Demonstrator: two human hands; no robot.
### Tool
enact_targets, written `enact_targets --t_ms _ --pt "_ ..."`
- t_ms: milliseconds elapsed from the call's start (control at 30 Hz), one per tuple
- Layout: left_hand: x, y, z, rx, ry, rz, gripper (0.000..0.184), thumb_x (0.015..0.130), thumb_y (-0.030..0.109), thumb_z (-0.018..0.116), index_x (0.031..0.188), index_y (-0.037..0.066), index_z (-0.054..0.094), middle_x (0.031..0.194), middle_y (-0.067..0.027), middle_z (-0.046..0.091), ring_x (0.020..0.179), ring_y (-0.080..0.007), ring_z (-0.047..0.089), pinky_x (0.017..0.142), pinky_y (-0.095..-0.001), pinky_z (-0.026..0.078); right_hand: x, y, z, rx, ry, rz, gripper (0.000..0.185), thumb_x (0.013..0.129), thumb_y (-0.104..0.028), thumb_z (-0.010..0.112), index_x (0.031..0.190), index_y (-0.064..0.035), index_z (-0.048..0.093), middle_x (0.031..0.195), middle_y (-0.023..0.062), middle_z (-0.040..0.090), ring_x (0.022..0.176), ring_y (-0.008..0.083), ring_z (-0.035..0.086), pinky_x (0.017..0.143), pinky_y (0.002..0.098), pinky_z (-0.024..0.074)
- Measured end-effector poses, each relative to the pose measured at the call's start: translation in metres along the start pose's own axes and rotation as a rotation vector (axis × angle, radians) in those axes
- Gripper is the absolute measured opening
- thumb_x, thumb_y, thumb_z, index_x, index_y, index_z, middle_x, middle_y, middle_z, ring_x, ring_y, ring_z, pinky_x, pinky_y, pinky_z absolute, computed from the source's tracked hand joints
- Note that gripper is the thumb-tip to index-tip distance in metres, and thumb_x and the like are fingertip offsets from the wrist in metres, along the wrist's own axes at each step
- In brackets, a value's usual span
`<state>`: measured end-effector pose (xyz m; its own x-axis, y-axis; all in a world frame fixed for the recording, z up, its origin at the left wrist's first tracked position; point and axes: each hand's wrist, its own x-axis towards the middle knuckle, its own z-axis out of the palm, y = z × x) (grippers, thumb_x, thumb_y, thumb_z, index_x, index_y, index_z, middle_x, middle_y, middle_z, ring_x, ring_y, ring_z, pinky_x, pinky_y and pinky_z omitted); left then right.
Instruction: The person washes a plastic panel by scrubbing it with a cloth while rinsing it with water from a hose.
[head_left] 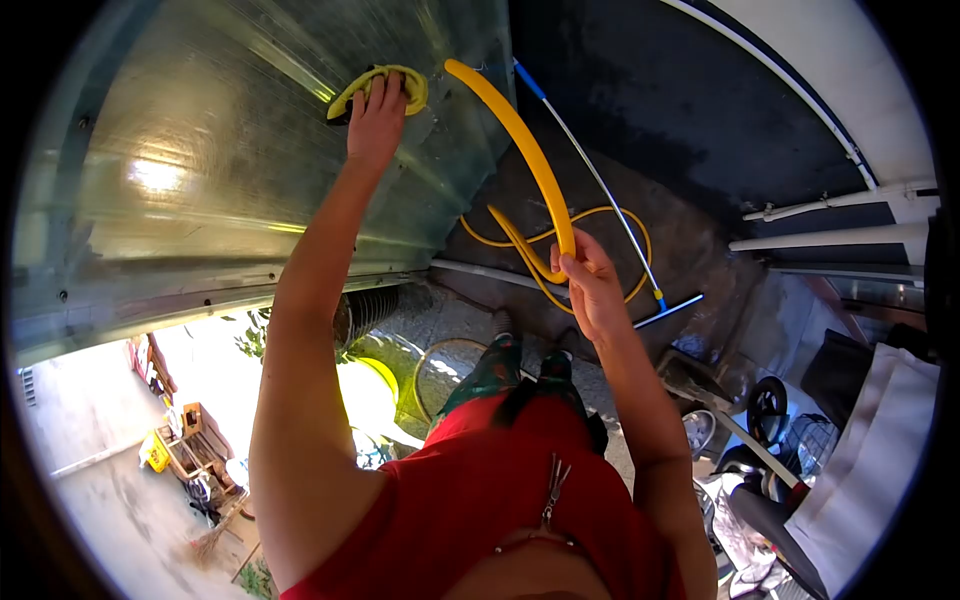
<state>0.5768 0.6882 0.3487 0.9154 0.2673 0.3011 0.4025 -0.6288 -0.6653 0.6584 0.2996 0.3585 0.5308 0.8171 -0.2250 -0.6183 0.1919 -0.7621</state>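
Note:
My left hand (pixel 378 118) presses a yellow cloth (pixel 418 90) with a dark edge against a translucent, wet-looking ribbed panel (pixel 230 130), arm stretched up and forward. In my right hand (pixel 592 285), the fingers close round a yellow hose (pixel 520 135) at about chest level. Its free end curves up and left towards the panel, near the cloth but apart from it. The rest of the hose drops from my hand and loops on the dark floor below. Whether water leaves the hose, I cannot tell.
A floor squeegee (pixel 672 311) with a blue head and long pole leans beyond the hose. White pipes (pixel 830 236) run along the right wall. Wheels (pixel 767 400) and covered items crowd the lower right. A bright yellow-green round tub (pixel 380 385) and wooden shelving (pixel 195 455) lie at lower left.

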Motion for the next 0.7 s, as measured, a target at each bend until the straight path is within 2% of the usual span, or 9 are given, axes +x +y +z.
enact_targets --t_ms 100,133,200,300,367,500,567,633,700 --pt "0.023 0.027 0.046 0.047 -0.213 0.052 0.036 0.087 0.018 0.055 0.121 0.007 0.062 0.141 -0.0082 0.039 0.129 -0.0279 0.035 0.104 -0.0458 0.029 0.008 0.012 0.005 0.020 0.046 0.020 0.039 0.090 -0.012 0.065 0.126 -0.0034 0.054 0.094 0.0028 0.057 0.087 0.0115 0.050 0.085 0.0268 0.0384" --pt "0.022 0.043 0.065 0.003 -0.279 0.105 0.038 0.087 0.018 0.054 0.122 0.004 0.061 0.140 -0.0104 0.040 0.129 -0.0310 0.033 0.105 -0.0490 0.027 0.011 0.014 0.005 0.021 0.045 0.022 0.039 0.089 -0.013 0.065 0.126 -0.0039 0.054 0.094 0.0028 0.057 0.088 0.0116 0.050 0.085 0.0275 0.0385" --pt "0.014 0.078 0.095 -0.037 -0.532 0.185 0.042 0.093 0.015 0.050 0.134 0.006 0.049 0.138 -0.0106 0.040 0.130 -0.0299 0.033 0.106 -0.0470 0.027 0.014 0.021 0.005 0.038 0.051 0.019 0.039 0.089 -0.014 0.066 0.125 -0.0049 0.055 0.094 0.0027 0.057 0.088 0.0119 0.050 0.086 0.0288 0.0385" --pt "-0.019 0.146 0.178 -0.015 -0.626 0.220 0.040 0.095 0.015 0.047 0.134 0.007 0.046 0.136 -0.0102 0.041 0.130 -0.0300 0.032 0.107 -0.0486 0.025 0.016 0.033 0.000 0.075 0.055 0.048 0.037 0.088 -0.010 0.066 0.123 -0.0023 0.056 0.093 0.0026 0.058 0.086 0.0117 0.051 0.081 0.0267 0.0404" --pt "-0.023 0.163 0.181 0.010 -0.736 0.281 0.036 0.095 0.015 0.048 0.130 0.007 0.049 0.135 -0.0091 0.042 0.129 -0.0279 0.033 0.107 -0.0485 0.025 0.016 0.045 -0.004 0.078 0.046 0.062 0.038 0.088 -0.011 0.067 0.123 -0.0035 0.057 0.094 0.0029 0.058 0.088 0.0122 0.051 0.083 0.0278 0.0402" --pt "-0.014 0.159 0.140 0.109 -0.915 0.391 0.030 0.093 0.016 0.049 0.121 0.007 0.056 0.133 -0.0068 0.045 0.127 -0.0238 0.036 0.106 -0.0481 0.025 0.014 0.056 -0.006 0.058 0.097 0.076 0.038 0.088 -0.016 0.067 0.123 -0.0052 0.056 0.092 0.0032 0.056 0.089 0.0132 0.050 0.085 0.0291 0.0383" --pt "-0.009 0.145 0.127 0.108 -0.799 0.349 0.028 0.092 0.016 0.050 0.117 0.007 0.060 0.132 -0.0057 0.046 0.126 -0.0217 0.037 0.106 -0.0480 0.025 0.011 0.057 -0.006 0.075 0.116 0.072 0.038 0.088 -0.016 0.067 0.123 -0.0054 0.056 0.092 0.0033 0.056 0.089 0.0132 0.050 0.085 0.0290 0.0383" --pt "-0.013 0.131 0.166 -0.161 -0.331 0.112 0.024 0.086 0.018 0.056 0.106 0.009 0.066 0.129 -0.0037 0.049 0.122 -0.0189 0.042 0.103 -0.0469 0.028 0.005 0.060 -0.010 0.104 0.125 0.067 0.037 0.089 -0.015 0.067 0.122 -0.0058 0.056 0.092 0.0034 0.056 0.089 0.0132 0.050 0.084 0.0287 0.0381" --pt "0.008 0.090 0.131 -0.144 -0.111 0.073 0.028 0.082 0.018 0.057 0.107 0.011 0.067 0.129 -0.0033 0.049 0.119 -0.0221 0.045 0.102 -0.0480 0.029 -0.001 0.061 -0.013 0.098 0.102 0.068 0.035 0.089 -0.015 0.066 0.121 -0.0064 0.056 0.092 0.0025 0.056 0.089 0.0128 0.050 0.084 0.0282 0.0375"
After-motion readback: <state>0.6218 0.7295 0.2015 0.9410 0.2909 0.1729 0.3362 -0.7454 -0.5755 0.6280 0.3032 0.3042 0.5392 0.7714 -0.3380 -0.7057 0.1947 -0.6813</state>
